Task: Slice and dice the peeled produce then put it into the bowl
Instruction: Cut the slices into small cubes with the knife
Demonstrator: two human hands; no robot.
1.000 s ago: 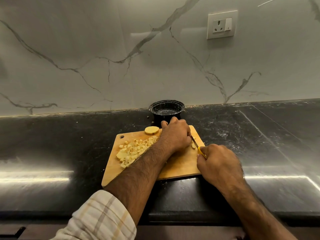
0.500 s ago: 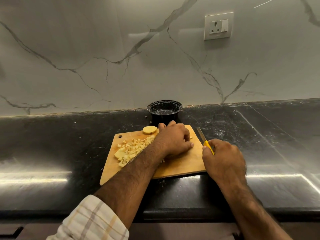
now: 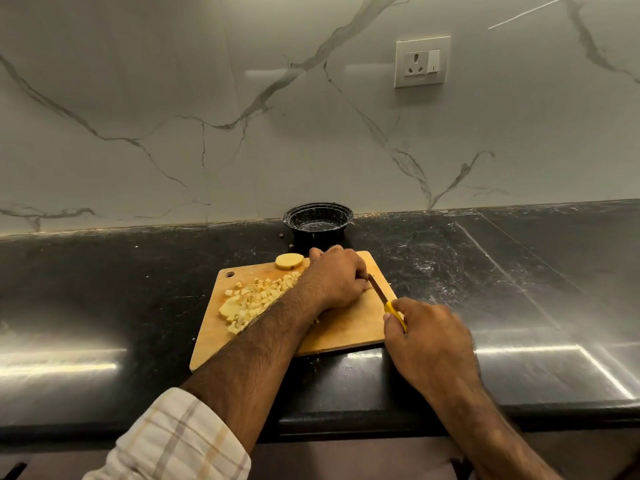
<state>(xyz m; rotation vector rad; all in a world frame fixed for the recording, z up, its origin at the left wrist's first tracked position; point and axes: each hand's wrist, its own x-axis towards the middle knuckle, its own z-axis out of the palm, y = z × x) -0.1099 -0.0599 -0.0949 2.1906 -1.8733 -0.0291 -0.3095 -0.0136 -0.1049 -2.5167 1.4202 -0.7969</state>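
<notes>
A wooden cutting board lies on the black counter. A pile of pale diced produce covers its left part, and a round slice sits at its far edge. My left hand is curled over produce at the board's far right, hiding it. My right hand grips a knife by its yellow handle; the blade points toward my left fingers. A black bowl stands behind the board by the wall.
A marble wall with a socket plate rises behind the counter. Small scraps lie left of the bowl. Bare black counter stretches to both sides of the board. The counter's front edge runs below my forearms.
The knife was drawn away to the board's right edge, then came back to my left fingers. My left hand stayed curled in place.
</notes>
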